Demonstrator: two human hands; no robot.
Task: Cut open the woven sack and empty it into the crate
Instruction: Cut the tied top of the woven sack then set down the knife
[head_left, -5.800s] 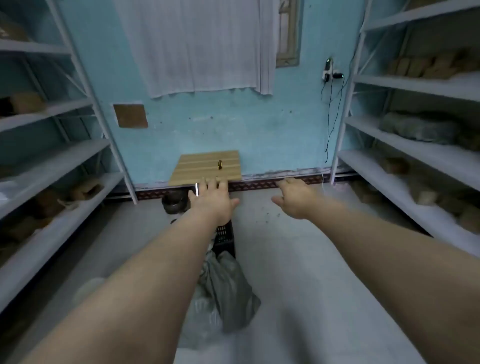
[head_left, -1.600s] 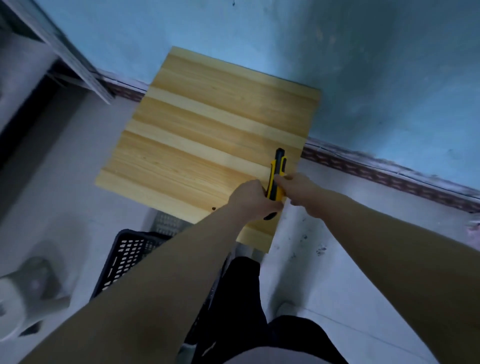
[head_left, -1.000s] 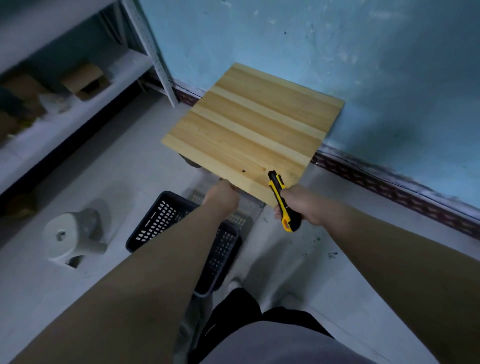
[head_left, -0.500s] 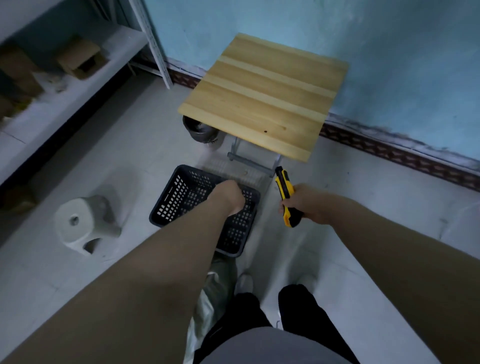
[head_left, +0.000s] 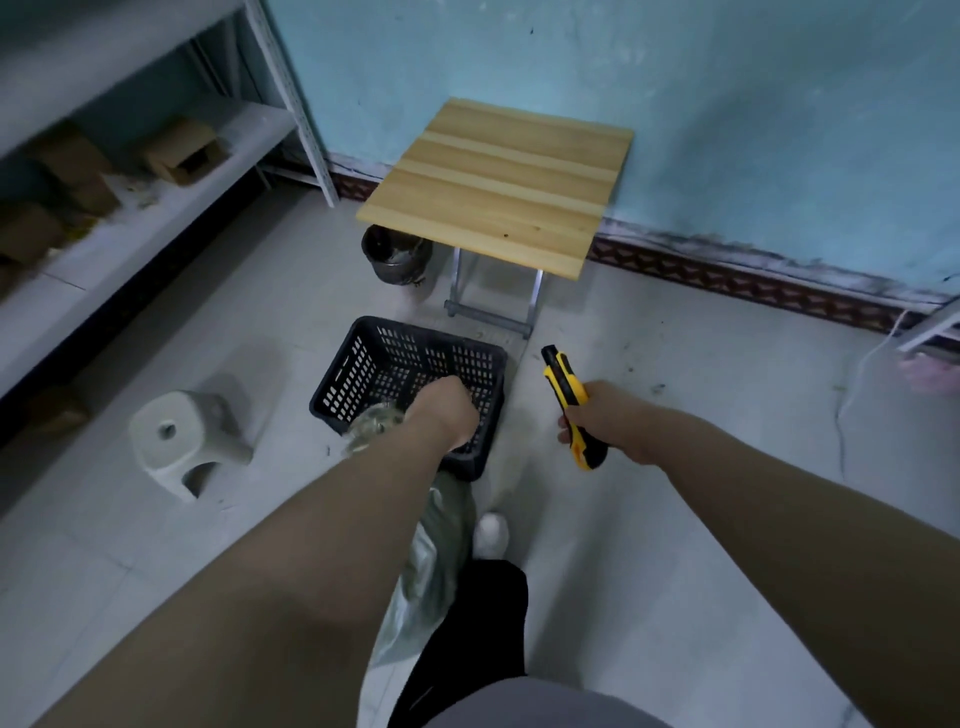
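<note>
Right hand (head_left: 618, 423) fingers (head_left: 566, 436) wrapped tight around yellow-black utility knife (head_left: 570, 402), tip up, right of crate. Left hand (head_left: 441, 415) over black crate (head_left: 363, 364) on floor, fingers hidden, grip cannot tell. Woven sack (head_left: 426, 566) below left forearm, top at crate edge.

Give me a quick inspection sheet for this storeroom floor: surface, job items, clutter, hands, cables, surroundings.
Surface: pale tiled floor, scattered dark specks.
Job's things: black crate on the floor, looks empty; sack lying behind it, its top at the crate's near edge; yellow utility knife, blade not visible.
Clutter: tipped white stool; dark bucket under the wooden table.
Grips: left hand closed at the sack's top; right hand shut on the knife.
Cables: white cord at right.
Surroundings: shelf with cardboard boxes at left; blue wall.
</note>
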